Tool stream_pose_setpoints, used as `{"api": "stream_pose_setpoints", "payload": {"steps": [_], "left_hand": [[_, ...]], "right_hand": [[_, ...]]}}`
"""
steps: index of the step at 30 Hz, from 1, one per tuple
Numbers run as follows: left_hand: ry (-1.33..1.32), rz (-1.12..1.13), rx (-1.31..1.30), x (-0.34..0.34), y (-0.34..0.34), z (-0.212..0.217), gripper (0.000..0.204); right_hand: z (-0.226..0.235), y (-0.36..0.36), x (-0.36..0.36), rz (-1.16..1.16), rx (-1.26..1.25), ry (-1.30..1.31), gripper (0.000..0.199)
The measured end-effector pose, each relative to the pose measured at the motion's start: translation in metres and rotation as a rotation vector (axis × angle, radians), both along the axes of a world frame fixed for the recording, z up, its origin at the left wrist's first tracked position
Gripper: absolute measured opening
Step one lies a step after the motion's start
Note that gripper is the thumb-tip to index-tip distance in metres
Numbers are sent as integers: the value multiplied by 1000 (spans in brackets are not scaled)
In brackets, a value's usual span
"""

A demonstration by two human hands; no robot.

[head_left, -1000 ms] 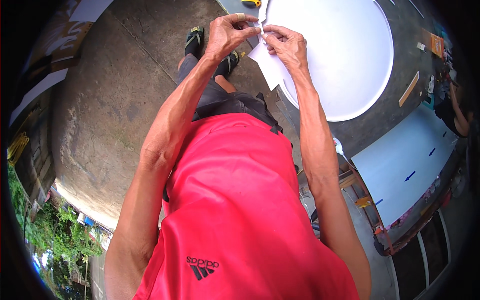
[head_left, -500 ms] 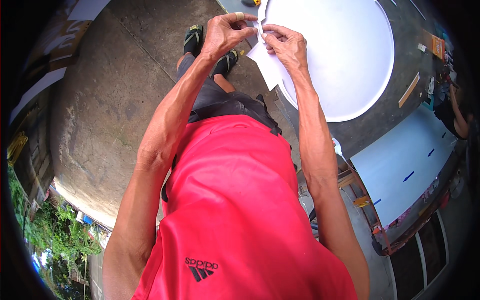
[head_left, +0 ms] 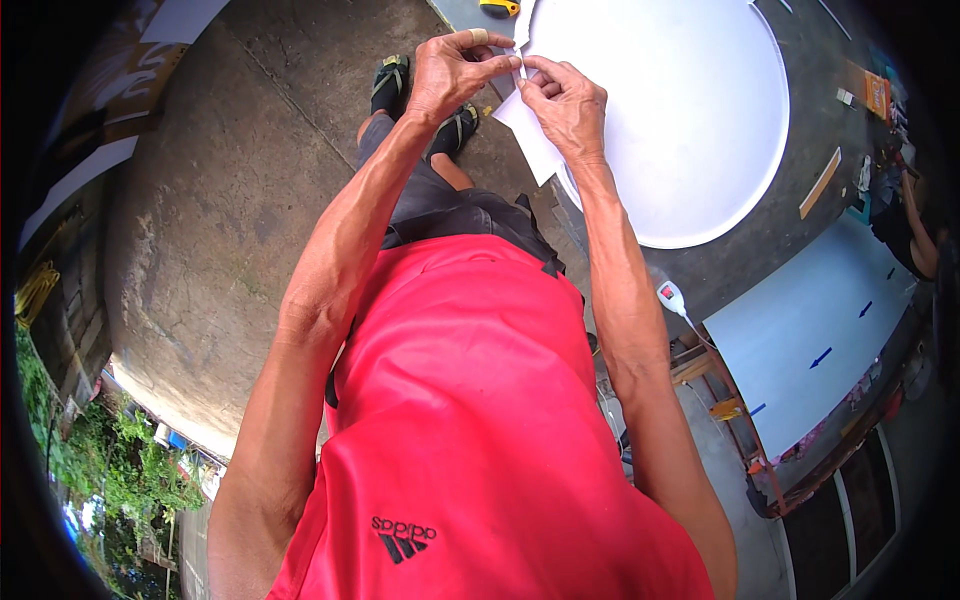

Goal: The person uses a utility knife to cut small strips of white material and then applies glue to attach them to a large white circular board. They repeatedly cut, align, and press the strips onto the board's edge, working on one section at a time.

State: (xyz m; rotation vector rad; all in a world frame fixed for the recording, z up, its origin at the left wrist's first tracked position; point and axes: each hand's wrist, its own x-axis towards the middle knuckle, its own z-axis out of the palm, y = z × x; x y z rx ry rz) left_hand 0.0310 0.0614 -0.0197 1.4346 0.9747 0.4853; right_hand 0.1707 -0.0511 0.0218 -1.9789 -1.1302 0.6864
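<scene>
A narrow white strip (head_left: 522, 30) runs along the left rim of a large round white panel (head_left: 680, 120), which has a raised edge. My left hand (head_left: 455, 72) pinches the strip between thumb and fingertips from the left. Just to the right, my right hand (head_left: 568, 108) grips it too, thumb and forefinger pressed together close to the left fingertips. Under the right hand a flat white sheet (head_left: 530, 135) juts past the table's edge. Beyond my hands lies a yellow-and-black utility knife (head_left: 499, 8), partly cut off by the frame's top.
The panel rests on a dark table (head_left: 735, 262). Right of my right forearm is a white corded tool (head_left: 671, 294) with a red spot. A tan strip (head_left: 820, 183) and an orange package (head_left: 877, 95) lie farther right. Beyond a pale blue board (head_left: 800, 345), another person's arm (head_left: 918, 225) shows.
My right hand has shifted slightly left and its fingers have curled in closer to my left fingertips. The left hand stays nearly in place. The white corded tool now shows more fully.
</scene>
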Motion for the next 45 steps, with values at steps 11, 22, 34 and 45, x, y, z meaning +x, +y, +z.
{"api": "stream_pose_setpoints", "payload": {"steps": [11, 22, 34, 45], "left_hand": [[-8, -20, 38, 0, -1, 4, 33], [-42, -39, 48, -1, -1, 4, 33], [-14, -28, 16, -1, 1, 3, 33], [17, -8, 55, 0, -2, 8, 32]], "right_hand": [[2, 3, -1, 23, 29, -117, 25], [0, 1, -6, 23, 76, -197, 22], [1, 3, -6, 37, 61, -168, 22], [3, 3, -6, 64, 65, -160, 23]]}}
